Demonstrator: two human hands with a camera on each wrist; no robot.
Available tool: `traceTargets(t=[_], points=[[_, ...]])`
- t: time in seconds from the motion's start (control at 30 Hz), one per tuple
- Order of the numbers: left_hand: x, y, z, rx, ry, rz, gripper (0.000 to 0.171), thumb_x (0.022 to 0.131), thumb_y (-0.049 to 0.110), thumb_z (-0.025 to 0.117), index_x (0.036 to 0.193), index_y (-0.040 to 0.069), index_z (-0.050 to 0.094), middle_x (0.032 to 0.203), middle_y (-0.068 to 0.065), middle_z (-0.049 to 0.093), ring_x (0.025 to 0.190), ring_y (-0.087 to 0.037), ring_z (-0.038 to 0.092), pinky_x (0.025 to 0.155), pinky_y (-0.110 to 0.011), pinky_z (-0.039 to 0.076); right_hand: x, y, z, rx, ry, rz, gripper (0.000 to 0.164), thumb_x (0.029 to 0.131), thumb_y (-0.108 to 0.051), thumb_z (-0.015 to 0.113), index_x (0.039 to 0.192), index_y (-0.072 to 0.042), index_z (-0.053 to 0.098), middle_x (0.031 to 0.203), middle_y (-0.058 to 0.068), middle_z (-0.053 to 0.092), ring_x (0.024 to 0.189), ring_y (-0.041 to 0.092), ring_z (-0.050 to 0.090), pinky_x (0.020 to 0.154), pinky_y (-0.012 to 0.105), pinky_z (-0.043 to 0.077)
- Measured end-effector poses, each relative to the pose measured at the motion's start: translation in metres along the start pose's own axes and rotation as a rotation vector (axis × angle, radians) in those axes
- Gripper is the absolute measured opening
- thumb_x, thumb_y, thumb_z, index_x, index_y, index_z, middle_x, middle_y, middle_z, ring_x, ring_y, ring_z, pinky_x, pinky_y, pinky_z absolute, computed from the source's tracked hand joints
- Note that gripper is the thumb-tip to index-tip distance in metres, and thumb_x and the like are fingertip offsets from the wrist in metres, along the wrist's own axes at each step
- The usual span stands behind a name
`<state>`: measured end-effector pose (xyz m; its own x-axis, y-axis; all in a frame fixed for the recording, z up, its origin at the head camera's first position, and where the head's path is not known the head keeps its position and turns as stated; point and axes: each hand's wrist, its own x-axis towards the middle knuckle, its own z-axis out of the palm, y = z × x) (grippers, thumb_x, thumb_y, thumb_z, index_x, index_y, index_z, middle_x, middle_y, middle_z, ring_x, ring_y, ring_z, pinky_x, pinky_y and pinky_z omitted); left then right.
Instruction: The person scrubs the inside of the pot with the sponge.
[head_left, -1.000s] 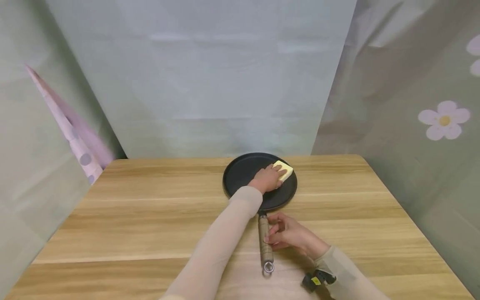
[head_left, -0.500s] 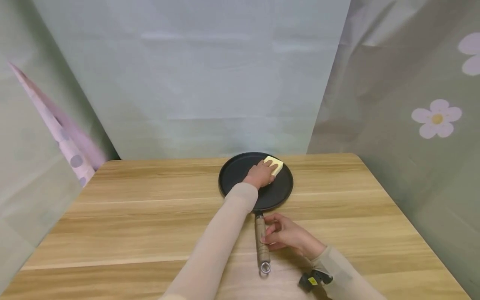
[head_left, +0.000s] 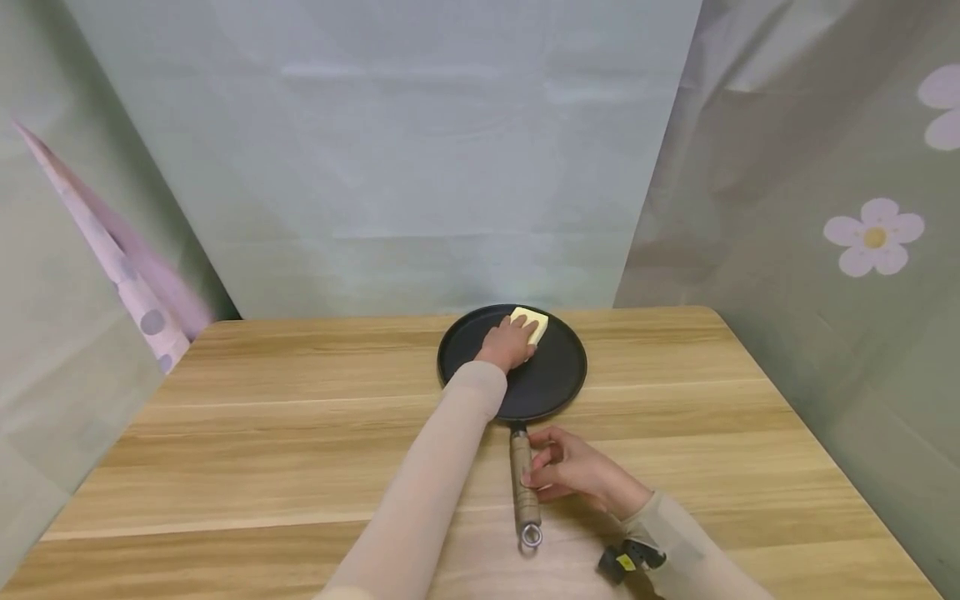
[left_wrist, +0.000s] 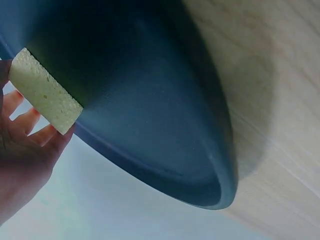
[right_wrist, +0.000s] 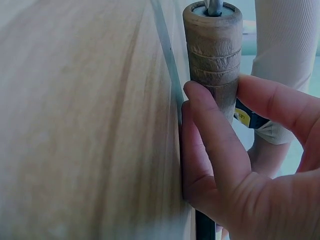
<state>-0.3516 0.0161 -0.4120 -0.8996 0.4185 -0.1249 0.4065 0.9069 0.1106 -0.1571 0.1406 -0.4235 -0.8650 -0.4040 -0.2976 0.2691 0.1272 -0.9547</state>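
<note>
A flat black frying pan (head_left: 551, 379) lies on the table, its wooden handle (head_left: 527, 500) turned toward me. My left hand (head_left: 507, 343) grips a pale yellow sponge (head_left: 531, 320) near the far rim, over the pan's cooking surface. In the left wrist view the fingers spread along one side of the sponge (left_wrist: 45, 91), and its porous edge faces the pan (left_wrist: 165, 120). My right hand (head_left: 581, 473) holds the handle from the right. The right wrist view shows thumb and fingertips on either side of the handle (right_wrist: 214, 60).
The wood-grain table (head_left: 285, 450) extends on both sides of the pan. A grey-green sheet (head_left: 450, 167) hangs close behind its back edge, and a flowered curtain (head_left: 780, 208) stands to the right. A black strap device (head_left: 630, 560) is on the right wrist.
My left hand has moved the sponge leftward and slightly away from me across the pan, from its right side toward the far middle. The right hand keeps its hold on the handle.
</note>
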Motion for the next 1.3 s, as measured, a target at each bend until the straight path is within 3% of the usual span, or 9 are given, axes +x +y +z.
traceTargets(t=[0.3, 0.7, 1.3], points=[[-0.004, -0.006, 0.0, 0.022, -0.025, -0.026, 0.055, 0.103, 0.037, 0.042, 0.154, 0.023, 0.026, 0.159, -0.002, 0.022, 0.145, -0.031, 0.019, 0.112, -0.045, 0.028, 0.0, 0.0, 0.001, 0.01, -0.016, -0.006, 0.06, 0.079, 0.006, 0.068, 0.128, 0.011, 0.035, 0.088, 0.01, 0.054, 0.076, 0.018, 0.061, 0.073, 0.043, 0.057], [-0.012, -0.027, -0.002, -0.011, -0.028, -0.043, 0.055, 0.103, 0.035, 0.042, 0.154, 0.021, 0.025, 0.159, -0.005, 0.02, 0.145, -0.032, 0.016, 0.113, -0.047, 0.027, -0.001, 0.002, 0.0, 0.008, -0.018, -0.008, 0.06, 0.078, 0.006, 0.067, 0.128, 0.011, 0.035, 0.089, 0.011, 0.054, 0.076, 0.019, 0.061, 0.072, 0.042, 0.057], [-0.025, -0.062, -0.005, -0.028, -0.002, 0.039, 0.054, 0.103, 0.033, 0.043, 0.153, 0.018, 0.029, 0.158, -0.008, 0.024, 0.144, -0.034, 0.021, 0.11, -0.051, 0.029, -0.002, 0.0, 0.001, 0.009, -0.025, -0.018, 0.059, 0.078, 0.006, 0.067, 0.128, 0.011, 0.035, 0.089, 0.011, 0.054, 0.076, 0.019, 0.061, 0.073, 0.042, 0.057]])
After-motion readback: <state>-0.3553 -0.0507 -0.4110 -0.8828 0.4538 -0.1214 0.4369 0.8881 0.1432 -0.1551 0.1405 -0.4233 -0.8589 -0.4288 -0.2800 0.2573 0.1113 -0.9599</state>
